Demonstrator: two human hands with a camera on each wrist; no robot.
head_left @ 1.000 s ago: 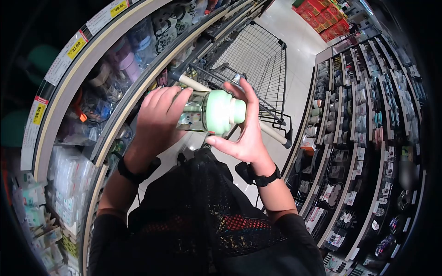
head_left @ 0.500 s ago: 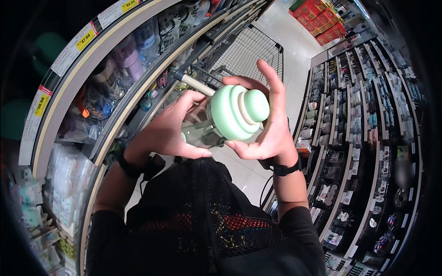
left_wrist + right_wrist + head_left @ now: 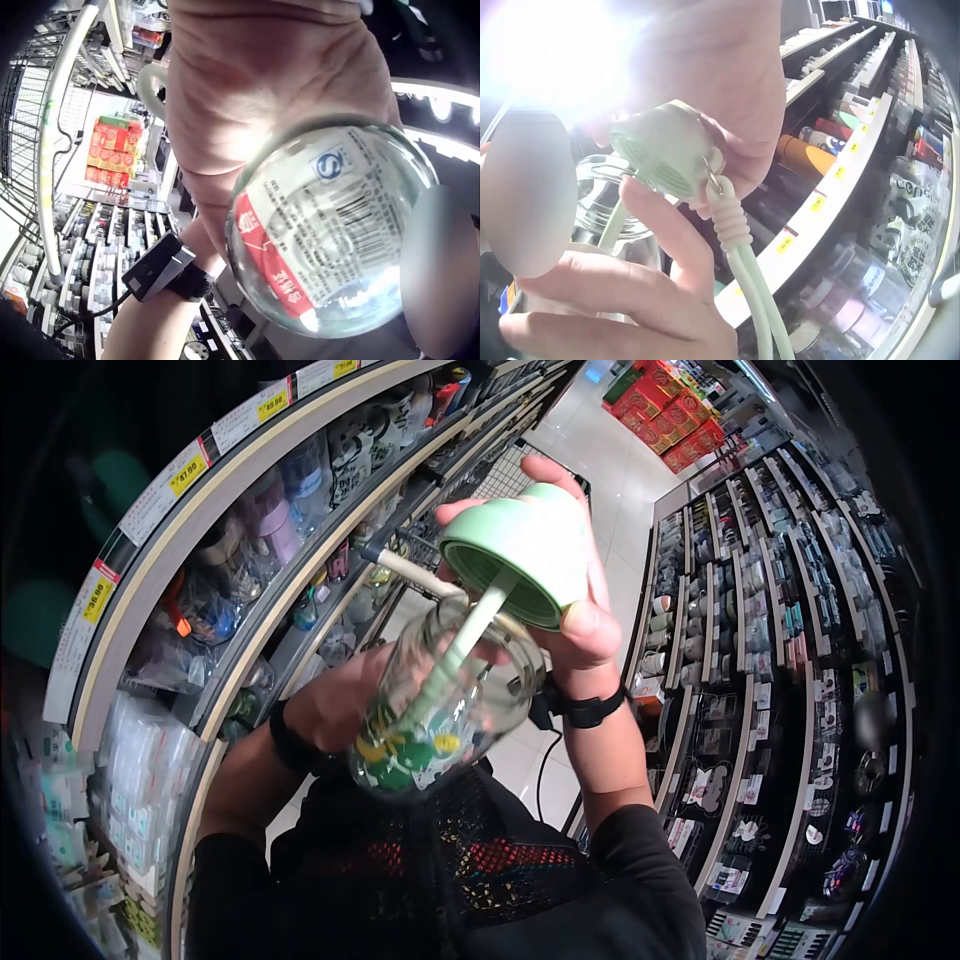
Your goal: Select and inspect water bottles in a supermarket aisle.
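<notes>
A clear bottle (image 3: 445,710) with green and yellow printed figures tilts in front of the person's body. My left hand (image 3: 335,700) grips its body, fingers around the far side in the right wrist view. Held above the bottle's mouth, a pale green lid (image 3: 515,545) is separated from it and tipped. My right hand (image 3: 590,630) grips this lid from behind. A green straw (image 3: 480,622) hangs from the lid down into the bottle. The lid carries a pale green cord loop (image 3: 739,240). Through the bottle's base, a label (image 3: 326,217) with a barcode shows.
A shelf (image 3: 225,490) with price tags and bagged bottles runs along the left. The shopping cart's handle (image 3: 410,572) lies just beyond the bottle. Racks of small goods (image 3: 760,690) line the right side. Red boxes (image 3: 665,415) are stacked at the aisle's far end.
The lid has come off the bottle and been lifted up, its straw now showing. The bottle has gone from lying nearly sideways to more upright, with its mouth uncovered.
</notes>
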